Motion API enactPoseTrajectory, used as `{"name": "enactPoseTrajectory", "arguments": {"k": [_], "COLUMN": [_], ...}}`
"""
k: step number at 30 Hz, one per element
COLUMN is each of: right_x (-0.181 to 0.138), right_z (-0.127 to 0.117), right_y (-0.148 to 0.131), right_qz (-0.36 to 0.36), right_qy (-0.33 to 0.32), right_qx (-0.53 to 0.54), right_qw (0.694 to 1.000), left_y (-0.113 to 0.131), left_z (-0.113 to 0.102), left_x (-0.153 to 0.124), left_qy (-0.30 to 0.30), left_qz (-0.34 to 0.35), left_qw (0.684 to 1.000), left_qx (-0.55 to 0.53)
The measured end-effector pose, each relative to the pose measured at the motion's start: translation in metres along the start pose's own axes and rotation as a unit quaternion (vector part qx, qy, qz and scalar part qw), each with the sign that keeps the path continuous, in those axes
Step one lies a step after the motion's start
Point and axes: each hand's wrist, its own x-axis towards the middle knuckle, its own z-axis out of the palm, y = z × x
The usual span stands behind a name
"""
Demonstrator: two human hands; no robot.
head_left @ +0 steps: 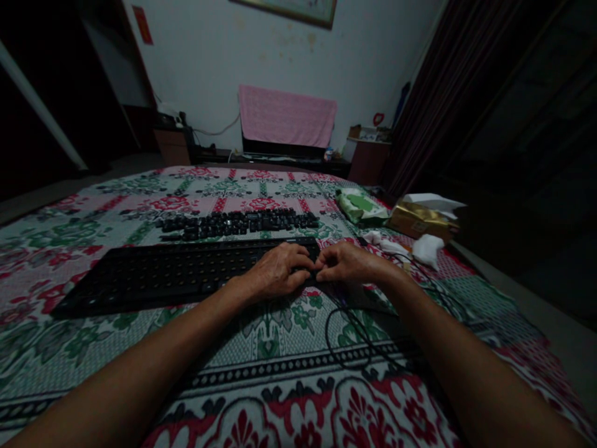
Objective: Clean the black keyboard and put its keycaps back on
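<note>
A black keyboard (163, 274) with its keycaps removed lies on a floral bedspread (280, 361). Rows of loose black keycaps (237, 223) lie just beyond it. My left hand (277, 270) rests curled on the keyboard's right end. My right hand (347, 262) sits right beside it, fingers pinched together at the keyboard's right corner; what the fingertips hold is too small and dark to make out. A black cable (349, 330) loops on the bedspread below my right hand.
A green wet-wipe pack (361, 206), a gold tissue box (420, 218) and crumpled white tissues (426, 247) lie at the right. Beyond the bed stand a pink-draped screen (286, 118) and low cabinets (368, 158). Dark curtains hang on the right.
</note>
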Motion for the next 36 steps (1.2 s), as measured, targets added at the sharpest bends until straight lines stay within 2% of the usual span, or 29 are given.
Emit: {"name": "enactPoseTrajectory", "arguments": {"k": [4,16,24,29,32,36], "right_x": [0.0,0.0,-0.005,-0.008,-0.01,-0.011], "right_z": [-0.001,-0.003,-0.009,-0.012,-0.013,-0.013], "right_y": [0.0,0.004,0.0,0.005,0.008,0.008], "right_qz": [0.004,-0.009,-0.011,-0.013,0.007,0.029], "right_qy": [-0.013,-0.036,-0.061,-0.071,-0.085,-0.085], "right_qx": [0.012,0.039,0.052,0.106,0.163,0.179], "right_qw": [1.0,0.999,0.997,0.992,0.983,0.98], "left_y": [0.001,0.001,-0.004,-0.006,-0.008,-0.008], "left_z": [-0.001,-0.005,-0.004,-0.004,-0.001,0.0], "left_x": [0.002,0.003,0.0,0.0,0.0,0.0], "left_qy": [-0.037,-0.07,-0.034,-0.035,-0.024,-0.025], "left_qz": [0.033,0.036,-0.006,0.0,0.007,0.004], "left_qw": [0.999,0.997,0.996,0.996,0.997,0.997], "left_qx": [0.0,-0.004,-0.088,-0.086,-0.079,-0.074]}}
